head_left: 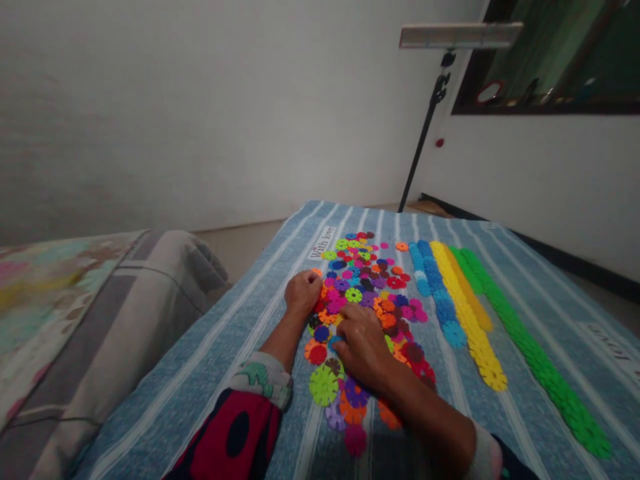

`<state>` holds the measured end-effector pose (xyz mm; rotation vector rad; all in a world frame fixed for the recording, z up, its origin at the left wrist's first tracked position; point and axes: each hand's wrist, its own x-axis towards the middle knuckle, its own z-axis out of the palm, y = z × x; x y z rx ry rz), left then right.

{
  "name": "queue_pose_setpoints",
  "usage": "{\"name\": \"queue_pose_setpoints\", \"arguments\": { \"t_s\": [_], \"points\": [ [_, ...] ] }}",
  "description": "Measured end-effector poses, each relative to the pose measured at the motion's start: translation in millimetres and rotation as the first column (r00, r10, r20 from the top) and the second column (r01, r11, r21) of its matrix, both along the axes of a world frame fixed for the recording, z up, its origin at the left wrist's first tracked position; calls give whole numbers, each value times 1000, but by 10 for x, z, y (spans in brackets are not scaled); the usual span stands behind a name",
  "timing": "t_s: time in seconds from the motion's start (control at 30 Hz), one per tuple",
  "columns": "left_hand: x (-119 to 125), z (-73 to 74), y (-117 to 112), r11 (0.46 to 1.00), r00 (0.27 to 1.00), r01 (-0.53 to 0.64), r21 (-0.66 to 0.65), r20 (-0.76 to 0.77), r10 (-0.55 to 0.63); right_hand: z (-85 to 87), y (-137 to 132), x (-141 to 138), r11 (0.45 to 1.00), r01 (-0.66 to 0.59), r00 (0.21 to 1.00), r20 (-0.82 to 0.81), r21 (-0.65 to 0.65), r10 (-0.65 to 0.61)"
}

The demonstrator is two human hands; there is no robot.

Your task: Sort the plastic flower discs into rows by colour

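Observation:
A loose pile of flower-shaped plastic discs [354, 295] in many colours lies in the middle of the cloth. At the pile's left edge is my left hand [303, 292], its fingers curled closed; whatever they hold is hidden. My right hand [364, 339] rests low over the pile's centre, fingers bent down among the discs, their tips mostly out of sight. Close below my hands lies a lime-green disc [324, 385]. To the right, overlapping discs form colour-sorted rows: a light blue row [420, 270], a darker blue row [443, 297], yellow rows [467, 321] and green rows [533, 350].
A blue striped cloth [225, 347] covers the surface under the discs. On the left is a grey-striped, patterned cover [125, 320]. Behind stands a black pole [425, 133] with a flat panel on top, near a dark-framed window [555, 60].

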<state>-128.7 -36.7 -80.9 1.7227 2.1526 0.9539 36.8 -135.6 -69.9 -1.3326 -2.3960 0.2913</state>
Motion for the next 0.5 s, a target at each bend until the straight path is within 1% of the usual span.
{"name": "queue_pose_setpoints", "arguments": {
  "t_s": [0.07,0.13,0.17,0.23,0.3,0.37,0.43,0.5],
  "points": [
    [-4,7,-2,1000,1000,3,-2,-5,-3,30,52,56,999,11,998,-54,-45,-14],
    [-9,9,-1,1000,1000,7,-11,-4,-8,79,151,187,997,17,992,-123,-81,-27],
    [-12,9,1,1000,1000,8,-14,-1,-8,107,218,290,996,26,987,-153,-86,-39],
    [-15,12,5,1000,1000,6,-13,3,-6,160,379,575,994,94,979,-175,-55,-102],
    [-14,21,5,1000,1000,7,-11,1,-7,187,548,939,977,210,971,-128,46,-203],
    [-10,36,0,1000,1000,7,-13,-8,-7,173,696,1321,929,341,940,-38,144,-339],
    [-8,48,-5,1000,1000,6,-13,-17,-7,117,805,1643,890,406,903,56,207,-425],
    [-11,52,-7,1000,1000,6,-11,-27,-7,37,873,1854,874,422,882,113,241,-457]
  ]
}}
